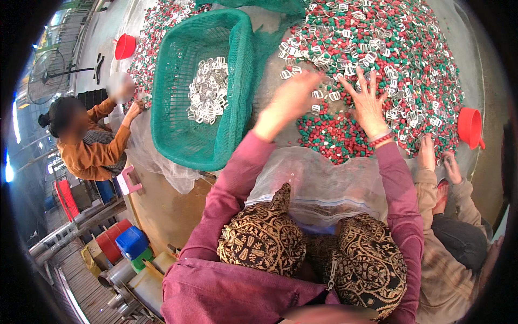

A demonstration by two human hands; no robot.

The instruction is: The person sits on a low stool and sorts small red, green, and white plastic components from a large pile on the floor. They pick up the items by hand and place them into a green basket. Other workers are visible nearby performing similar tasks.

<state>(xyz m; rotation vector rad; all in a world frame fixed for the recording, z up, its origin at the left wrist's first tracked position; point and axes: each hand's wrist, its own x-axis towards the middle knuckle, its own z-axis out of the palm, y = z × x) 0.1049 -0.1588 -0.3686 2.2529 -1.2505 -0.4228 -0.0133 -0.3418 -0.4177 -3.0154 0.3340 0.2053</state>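
A wide spread of small red and green pellets (334,139), mixed with pale metal-looking slide buckles (359,15), lies in front of me. My right hand (368,105) rests on the spread with its fingers stretched apart; nothing shows in its grasp. My left hand (294,100) is smeared by motion at the spread's left edge, near a few loose buckles (334,96). Its fingers are too blurred to show whether they hold anything. Left of that hand stands a green mesh-lined basket (162,97), with a heap of buckles (209,92) inside.
Clear plastic sheeting (329,167) lies under the pellets. A red scoop (469,128) is at the right, a red plastic container (125,47) far left. One co-worker in an orange top (91,146) works at the left; another's hands (426,154) reach in from the right.
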